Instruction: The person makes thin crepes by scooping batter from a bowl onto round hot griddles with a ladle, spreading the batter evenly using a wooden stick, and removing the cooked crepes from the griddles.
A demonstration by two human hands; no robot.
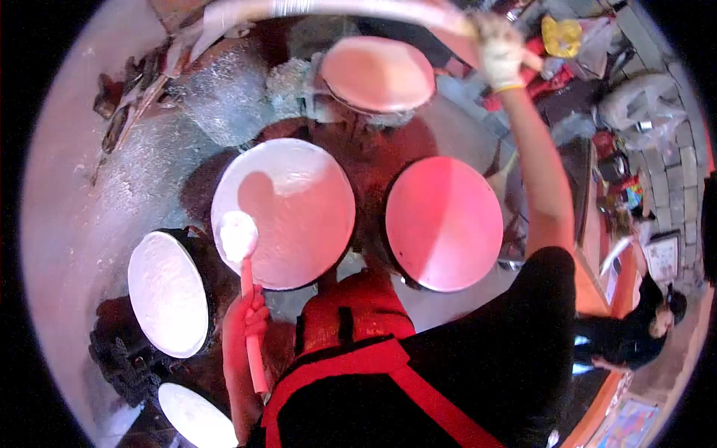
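My left hand (255, 312) is wrapped round the pinkish handle of a ladle (239, 236). White material fills its bowl, over the left part of a large round vessel (299, 231) with a pale surface. My right hand (499, 61), in a pale glove, is raised at the upper right, its fingers closed round a handle (532, 60). A long, pale, motion-blurred thing (321, 9) stretches from near this hand along the top; whether it joins the handle is unclear. A second round vessel (445, 224) lies right of the first, under red light.
More pale round vessels stand at the top (378, 75), left (167, 295) and lower left (196, 415). Rough grey blocks (228, 93) lie upper left. A yellow bag (562, 37) and plastic bags (644, 104) are upper right. Another person (635, 332) is at the far right, beside a counter.
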